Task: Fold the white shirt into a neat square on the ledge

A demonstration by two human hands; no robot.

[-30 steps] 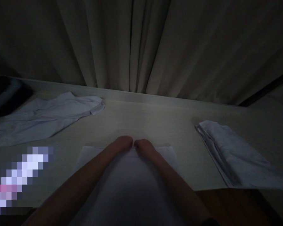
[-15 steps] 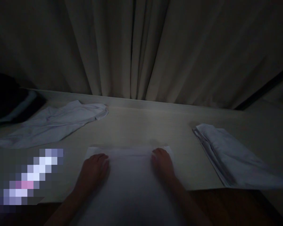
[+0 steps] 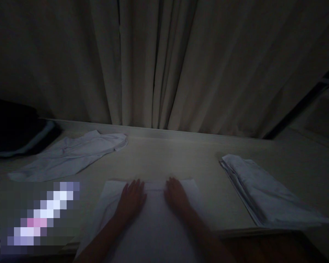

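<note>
White cloth (image 3: 153,219): laid out at 6 o'clock, straight far edge across the surface (image 3: 175,157), near part running out of view below.
Left hand (image 3: 131,201): at 7 o'clock, palm down on the cloth close to its far edge; fingers extended and slightly spread, grip unclosed.
Right hand (image 3: 177,193): between 5 and 6 o'clock, also laid on the cloth near that edge; a little blurred, fingers pointing forward, grip unclosed around anything.
Gap between hands: a strip of bare cloth with a faint crosswise line.
Folded white fabric (image 3: 268,195): at 4 o'clock, well apart from both hands, layers showing along its left side.
Rumpled white garment (image 3: 79,153): near 9 o'clock, spread loosely.
Dark bundle (image 3: 16,128): at 9 o'clock, light stripe, just beside the garment.
Curtain (image 3: 139,65): hanging in folds at 12 o'clock.
</note>
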